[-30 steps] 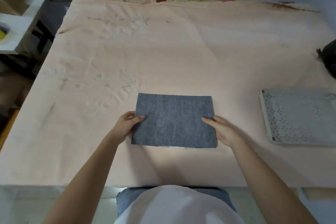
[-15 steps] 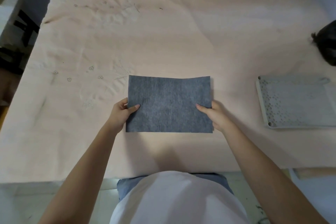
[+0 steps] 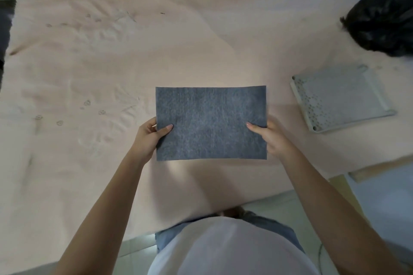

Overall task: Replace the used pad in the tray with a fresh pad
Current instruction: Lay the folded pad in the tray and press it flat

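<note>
- Centrally, a flat rectangular grey pad of felt-like material was held level above a table covered in a peach cloth, its long sides running left to right and its surface plain, unfolded and slightly mottled
- To the right of the pad and well apart from it, a pale grey tray lay on the cloth, turned at a slight angle, with a raised rim and small perforations along its left part; whether anything lay inside it could not be told
- Beyond the tray, at the far right, sat a crumpled black bag
- Bare cloth stretched wide to the left of the pad and beyond it, marked only with faint embroidered patterns; the table's near edge ran below the pad, close to the person's body
- At the pad's left edge the left hand pinched it, thumb on top and fingers beneath
- At the pad's right edge the right hand gripped likewise, thumb lying across the upper surface
- Both bare forearms reached forward from the bottom of the view, converging toward the pad
</note>
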Available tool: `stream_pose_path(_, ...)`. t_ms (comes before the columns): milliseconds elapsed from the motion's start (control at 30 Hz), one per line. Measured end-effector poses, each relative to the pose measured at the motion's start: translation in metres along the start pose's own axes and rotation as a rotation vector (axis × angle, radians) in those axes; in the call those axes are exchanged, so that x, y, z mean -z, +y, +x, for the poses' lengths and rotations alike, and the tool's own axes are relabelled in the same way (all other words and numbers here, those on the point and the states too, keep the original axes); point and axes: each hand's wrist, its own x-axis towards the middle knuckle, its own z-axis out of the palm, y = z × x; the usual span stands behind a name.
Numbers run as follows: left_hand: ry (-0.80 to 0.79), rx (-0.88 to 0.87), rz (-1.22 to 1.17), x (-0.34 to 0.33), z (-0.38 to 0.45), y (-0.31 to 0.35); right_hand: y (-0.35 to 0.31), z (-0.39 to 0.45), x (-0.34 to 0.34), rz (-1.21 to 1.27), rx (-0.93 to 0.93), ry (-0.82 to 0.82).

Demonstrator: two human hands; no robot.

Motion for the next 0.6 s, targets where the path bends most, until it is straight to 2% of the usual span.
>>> stream_pose_path(267, -0.197, 0.015, 0.049, -0.070, 0.019, 0.005, 0.012, -0.037, 0.066, 0.099, 0.093, 0.142)
stream_pose_path(500, -0.366, 0.038, 0.152, -0.165, 0.018, -0.007, 0.042, -0.084, 0.144, 0.254, 0.118, 0.370)
stream_pose_path(600, -0.433, 0.041, 0.201, -0.211, 0.008, -0.018, 0.058, -0.113, 0.182, 0.328, 0.133, 0.416)
